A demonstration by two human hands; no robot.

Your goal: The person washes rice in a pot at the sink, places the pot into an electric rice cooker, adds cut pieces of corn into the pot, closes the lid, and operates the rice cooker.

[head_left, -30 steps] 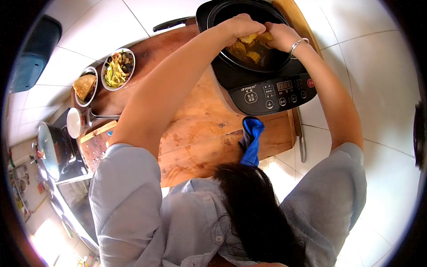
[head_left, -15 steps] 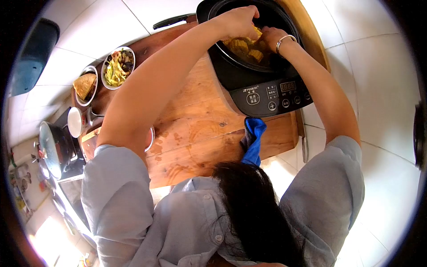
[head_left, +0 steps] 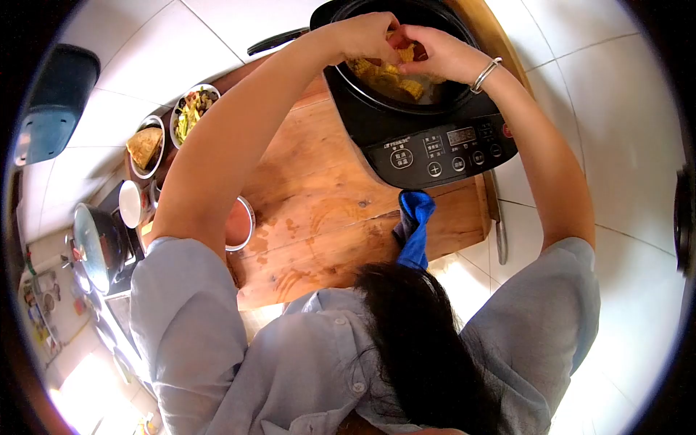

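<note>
A black pot holds liquid and several yellow corn pieces, and it sits in a black electric cooker with a button panel. Over the pot, my left hand has its fingers curled around a piece of corn. My right hand, with a bracelet at the wrist, meets it from the right, thumb and fingers closed on the same piece. Part of that corn is hidden behind the fingers.
A blue cloth lies on the wooden table. Left of my arm stand a bowl of shredded food, a dish with a flatbread wedge and a white cup. A round metal-rimmed container and a knife sit near the table's edges.
My right hand has risen from lower in the pot and turned, so its back and thumb show. Both hands now meet at the corn piece. The whole view has shifted slightly.
</note>
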